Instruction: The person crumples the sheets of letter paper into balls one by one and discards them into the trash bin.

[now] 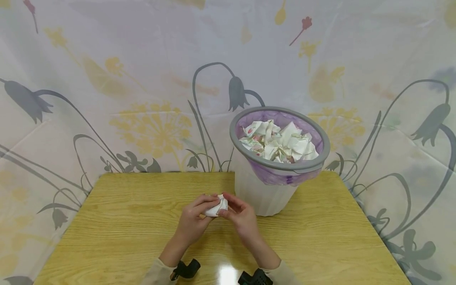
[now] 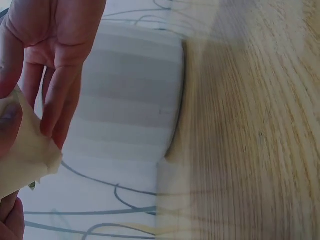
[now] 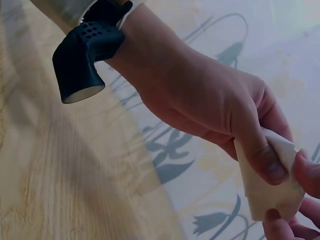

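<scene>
A small folded piece of white paper (image 1: 221,206) is held between both hands, above the near middle of the table. My left hand (image 1: 192,219) grips it from the left; in the right wrist view its thumb lies flat over the folded paper (image 3: 260,200). From the right, my right hand (image 1: 245,221) pinches the paper's edge between thumb and fingers. In the left wrist view the right hand (image 2: 62,45) reaches down to the paper (image 2: 30,150), fingertips against its side. Parts of the paper are hidden behind the fingers.
Just beyond the right hand stands a white bin (image 1: 263,194) with a grey rim (image 1: 235,140) and a purple liner (image 1: 274,174). Crumpled white papers (image 1: 281,142) fill it near the top. The wooden table (image 1: 135,221) ends at a flower-printed backdrop (image 1: 149,79).
</scene>
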`<state>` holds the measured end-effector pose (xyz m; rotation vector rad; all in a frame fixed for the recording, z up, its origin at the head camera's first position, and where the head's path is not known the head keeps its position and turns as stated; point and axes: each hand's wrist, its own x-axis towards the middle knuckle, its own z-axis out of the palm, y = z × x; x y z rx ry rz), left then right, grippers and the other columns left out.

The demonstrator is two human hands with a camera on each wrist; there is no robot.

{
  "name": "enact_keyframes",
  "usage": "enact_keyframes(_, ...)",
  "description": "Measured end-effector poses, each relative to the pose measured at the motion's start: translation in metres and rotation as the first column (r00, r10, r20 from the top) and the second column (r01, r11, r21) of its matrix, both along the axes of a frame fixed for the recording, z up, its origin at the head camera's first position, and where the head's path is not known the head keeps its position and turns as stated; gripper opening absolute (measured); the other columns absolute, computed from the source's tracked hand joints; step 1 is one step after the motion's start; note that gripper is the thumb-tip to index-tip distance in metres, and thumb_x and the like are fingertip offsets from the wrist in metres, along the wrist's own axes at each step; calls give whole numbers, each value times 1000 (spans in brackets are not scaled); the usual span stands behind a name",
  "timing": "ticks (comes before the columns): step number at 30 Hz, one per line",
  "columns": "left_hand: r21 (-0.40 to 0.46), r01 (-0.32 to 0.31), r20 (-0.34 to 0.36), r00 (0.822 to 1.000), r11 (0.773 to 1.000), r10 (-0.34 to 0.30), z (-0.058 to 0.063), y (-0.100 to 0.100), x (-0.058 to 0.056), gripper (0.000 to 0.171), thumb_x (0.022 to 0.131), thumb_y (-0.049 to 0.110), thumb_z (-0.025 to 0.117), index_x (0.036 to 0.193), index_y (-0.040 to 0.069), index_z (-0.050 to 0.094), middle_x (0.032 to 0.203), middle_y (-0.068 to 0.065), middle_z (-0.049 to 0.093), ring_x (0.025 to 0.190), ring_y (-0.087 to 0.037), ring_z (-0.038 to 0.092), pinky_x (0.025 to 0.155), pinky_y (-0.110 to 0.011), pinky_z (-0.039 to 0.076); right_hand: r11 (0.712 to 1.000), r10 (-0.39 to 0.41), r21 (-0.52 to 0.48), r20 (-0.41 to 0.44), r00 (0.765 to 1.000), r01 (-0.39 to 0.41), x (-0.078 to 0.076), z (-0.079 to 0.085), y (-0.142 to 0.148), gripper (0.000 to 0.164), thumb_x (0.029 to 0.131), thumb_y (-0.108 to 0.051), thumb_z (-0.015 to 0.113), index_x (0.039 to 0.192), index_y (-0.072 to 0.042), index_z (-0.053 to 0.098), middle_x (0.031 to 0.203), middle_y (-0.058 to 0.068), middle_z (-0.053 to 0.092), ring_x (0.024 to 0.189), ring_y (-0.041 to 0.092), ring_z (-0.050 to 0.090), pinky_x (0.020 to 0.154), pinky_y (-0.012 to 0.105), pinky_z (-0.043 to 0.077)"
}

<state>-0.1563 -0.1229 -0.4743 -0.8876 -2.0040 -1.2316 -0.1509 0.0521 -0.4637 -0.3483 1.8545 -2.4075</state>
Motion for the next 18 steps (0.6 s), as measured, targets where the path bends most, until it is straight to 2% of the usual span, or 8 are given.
enact_keyframes(5,-16,-15,49,999,1000,16,-1,0,0,34,74,-12,81,106,-1,76,111,-7,71,109,-28,67,100,-44,47,1000,-21,9,-24,1000,21,0,-1,-1,47,88,10,68,133,13,55,145,28,45,130,38,48,90,29,53)
enact_keyframes(9,-60,-42,14,999,997,43,-1,1,0,35,71,-6,84,105,1,77,109,-6,72,111,-28,66,102,-56,42,995,-91,24,-81,993,93,0,-3,-1,37,87,13,68,124,13,62,138,25,54,129,36,50,89,28,53)
enact_keyframes(14,-94,-78,-48,996,993,73,1,0,-1,34,69,0,86,103,4,79,103,-3,74,115,-30,64,109,-63,30,988,-137,44,-204,969,149,-1,-7,1,30,84,12,71,115,12,69,127,25,62,124,29,56,89,29,53)
enact_keyframes(16,-106,-78,-44,996,991,74,1,-1,-1,33,70,0,85,102,5,79,102,-3,75,114,-29,65,108,-63,32,987,-133,54,-238,962,150,-2,-8,1,29,84,11,71,113,12,70,125,25,63,123,26,58,89,30,53)
enact_keyframes(18,-113,-72,-36,997,991,69,2,-1,-1,32,70,0,86,101,5,79,102,-4,75,111,-28,67,103,-61,39,989,-124,52,-253,960,142,-3,-8,2,27,83,12,72,111,13,70,124,26,64,121,25,60,89,31,53)
